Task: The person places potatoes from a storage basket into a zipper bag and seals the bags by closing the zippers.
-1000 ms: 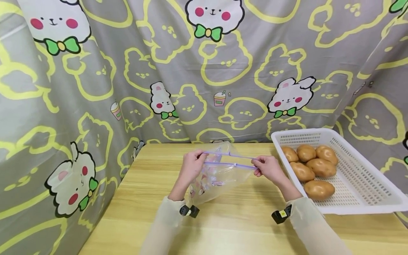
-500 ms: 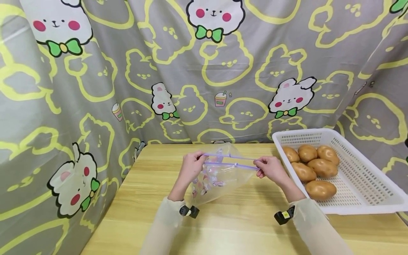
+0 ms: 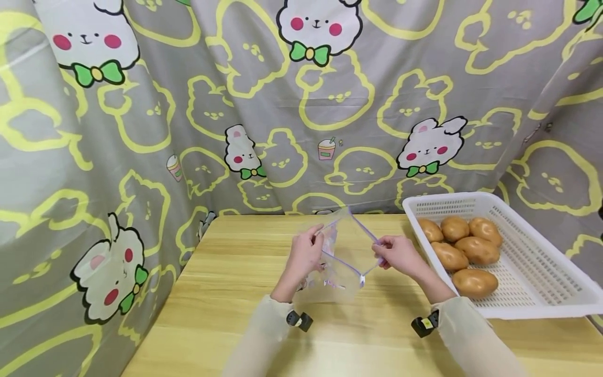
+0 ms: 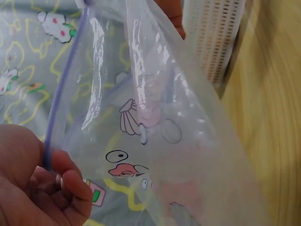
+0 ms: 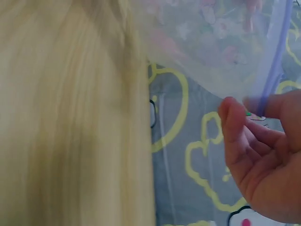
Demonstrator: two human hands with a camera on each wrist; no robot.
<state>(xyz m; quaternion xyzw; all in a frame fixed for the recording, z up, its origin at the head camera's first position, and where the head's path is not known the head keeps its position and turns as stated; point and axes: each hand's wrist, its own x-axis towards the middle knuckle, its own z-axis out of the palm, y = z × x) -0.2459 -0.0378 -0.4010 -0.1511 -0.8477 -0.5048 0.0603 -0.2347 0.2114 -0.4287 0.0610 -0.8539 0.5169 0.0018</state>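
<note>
My left hand (image 3: 303, 257) and right hand (image 3: 399, 254) pinch a clear bag (image 3: 341, 275) by its purple zip strip (image 4: 57, 89) at nine and three o'clock; it gapes over the table (image 3: 221, 293) at my twelve o'clock. At two o'clock: potatoes (image 3: 477, 250) in a white basket (image 3: 509, 285).

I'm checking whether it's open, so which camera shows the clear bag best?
The head view: the clear bag shows almost whole, its mouth spread open between left hand and right hand. The left wrist view shows its printed side close up, cropped; the right wrist view, only a blurry part.
</note>
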